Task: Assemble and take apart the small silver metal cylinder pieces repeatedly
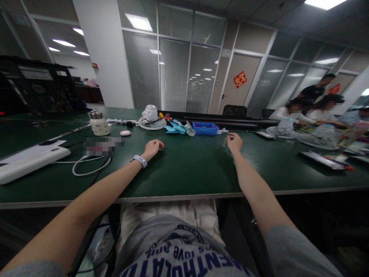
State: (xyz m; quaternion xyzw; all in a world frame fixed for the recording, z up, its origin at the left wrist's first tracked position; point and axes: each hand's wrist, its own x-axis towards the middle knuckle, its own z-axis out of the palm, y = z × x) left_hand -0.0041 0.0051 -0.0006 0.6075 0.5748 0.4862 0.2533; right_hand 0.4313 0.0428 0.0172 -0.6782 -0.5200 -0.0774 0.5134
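Your right hand [234,142] pinching small clear piece [225,142], looks like, near blue rectangular plastic bin [205,130] on dark-green counter [187,167]. Holding step, apparently; calls for steady fingers. Left hand [152,149]: fingers curled, can't tell if gripping.

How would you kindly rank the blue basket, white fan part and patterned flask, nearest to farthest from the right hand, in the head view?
1. Blue basket: beyond the right hand, to its left.
2. White fan part: farther left.
3. Patterned flask: farthest left.
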